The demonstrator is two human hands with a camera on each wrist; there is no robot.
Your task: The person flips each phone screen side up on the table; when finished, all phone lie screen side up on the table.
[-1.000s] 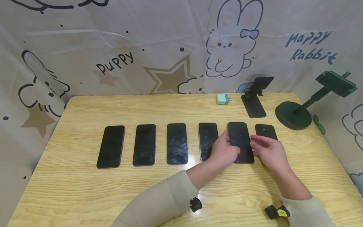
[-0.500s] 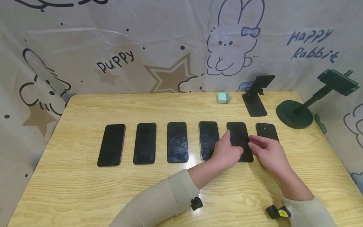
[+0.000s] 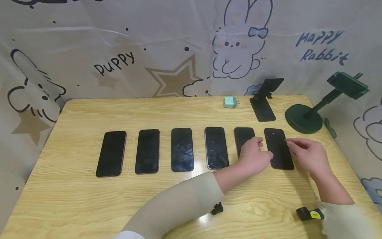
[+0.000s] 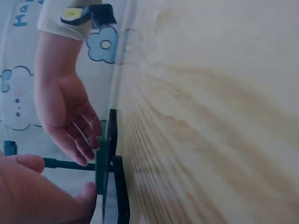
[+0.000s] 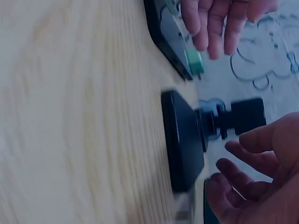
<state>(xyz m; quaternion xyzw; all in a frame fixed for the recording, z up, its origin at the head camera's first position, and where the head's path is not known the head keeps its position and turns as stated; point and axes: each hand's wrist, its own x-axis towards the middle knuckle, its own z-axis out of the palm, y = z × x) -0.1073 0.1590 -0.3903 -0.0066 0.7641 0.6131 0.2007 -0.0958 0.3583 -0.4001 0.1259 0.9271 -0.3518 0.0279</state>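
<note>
Several phones lie in a row in the head view. The rightmost phone [image 3: 279, 151], tilted a little, has its camera back facing up. My right hand [image 3: 310, 156] is at that phone's right edge, its fingertips touching or very close. My left hand [image 3: 253, 156] reaches across the dark-screened phone [image 3: 243, 137] beside it and partly hides it, with the thumb by the rightmost phone's left edge. In the right wrist view, my right hand's relaxed fingers [image 5: 243, 182] are beside the dark phone [image 5: 183, 140], and my left hand [image 5: 219, 21] shows above.
Left along the row are a silver-edged phone [image 3: 216, 147] and further dark phones, such as one [image 3: 111, 153] at the far left. Behind stand a mint charger plug [image 3: 230, 102], a black folding stand [image 3: 262, 109] and a green phone stand [image 3: 303, 119] on the wooden table [image 3: 89, 205].
Both hands have moved right, from the second phone from the right to the rightmost one, now uncovering most of it. The second phone shifted slightly left earlier. The head view has swung slightly.
</note>
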